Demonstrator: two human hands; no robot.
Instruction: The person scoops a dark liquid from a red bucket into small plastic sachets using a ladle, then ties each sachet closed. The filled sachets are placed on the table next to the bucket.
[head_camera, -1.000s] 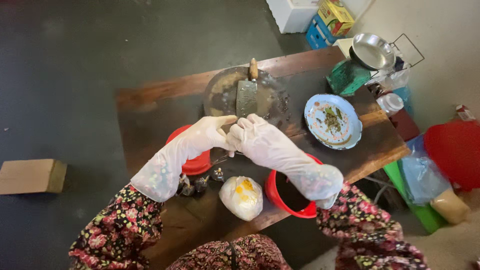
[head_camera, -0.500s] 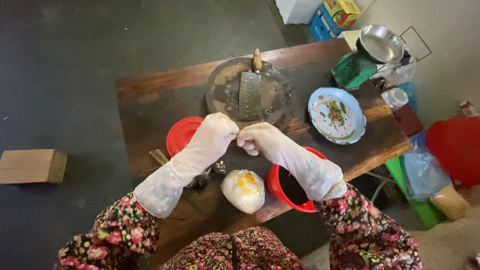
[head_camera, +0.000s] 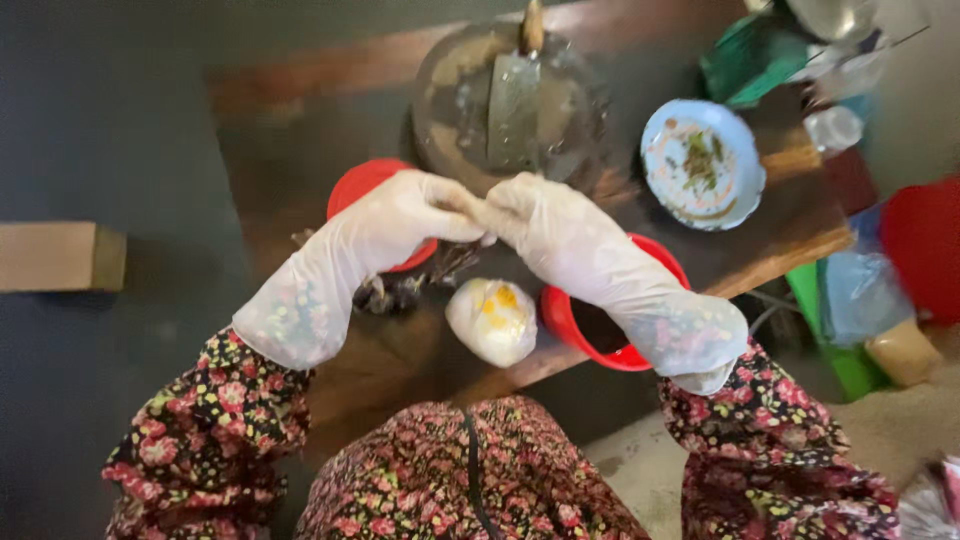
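Pinching together, gloved left hand (head_camera: 405, 215) and right hand (head_camera: 540, 215) fingers hide their hold above white bag (head_camera: 492, 320).

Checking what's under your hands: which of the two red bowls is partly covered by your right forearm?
The red bowl at the table's near edge, right of the white bag; the right hand and its forearm cross it. The other red bowl sits behind the left hand.

1. A white plastic bag (head_camera: 492, 320) with yellow contents lay on the tabletop (head_camera: 300, 180), beside a red bowl (head_camera: 600, 340).
2. A brown cardboard box (head_camera: 55, 257) sat on the floor, far left.
3. A bluish plastic bag (head_camera: 855, 295) hung at the right, beside the tabletop.
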